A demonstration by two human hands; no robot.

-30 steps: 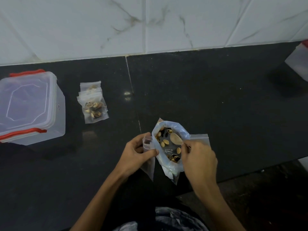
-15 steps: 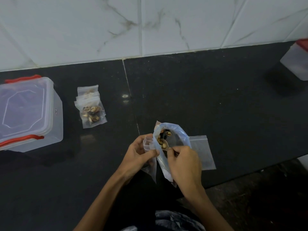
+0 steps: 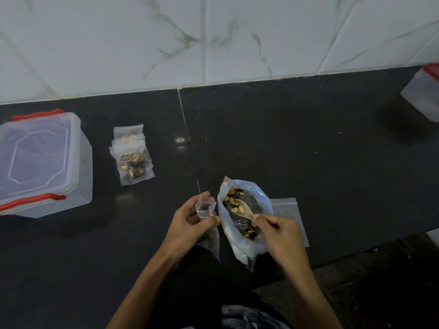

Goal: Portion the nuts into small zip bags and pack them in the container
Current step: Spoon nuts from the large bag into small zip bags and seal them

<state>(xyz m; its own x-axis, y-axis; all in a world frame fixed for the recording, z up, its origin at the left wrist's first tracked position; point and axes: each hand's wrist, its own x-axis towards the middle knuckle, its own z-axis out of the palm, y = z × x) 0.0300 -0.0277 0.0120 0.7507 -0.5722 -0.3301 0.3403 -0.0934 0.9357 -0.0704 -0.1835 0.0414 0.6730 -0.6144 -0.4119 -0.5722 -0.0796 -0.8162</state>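
Nuts (image 3: 234,203) were seen loaded on a pale spoon (image 3: 242,211) inside the open bulk bag (image 3: 245,245), just beyond the right fingertips. Right hand (image 3: 279,236) was closed in a pinch on the spoon handle, thumb and forefinger curled round it. Half a second earlier the spoon bowl was buried under that hand with no load visible; since then it was drawn up and showed several nuts, so a scoop was judged complete. Left hand (image 3: 190,224) was kept where it was across all three frames, fingers curled round a small zip bag (image 3: 204,206), mouth held open just left of the bulk bag rim, touching or nearly so. Next move judged: short transfer leftward into that mouth; spill risk at the narrow opening. A spare flat zip bag (image 3: 288,218) lay under and beyond the right knuckles. Filled zip bags (image 3: 133,160) were stacked well apart, beyond the left fingers, with the lidded container (image 3: 42,162) farther left, lid not yet opened. Packing was judged still pending; portioning was partway done.
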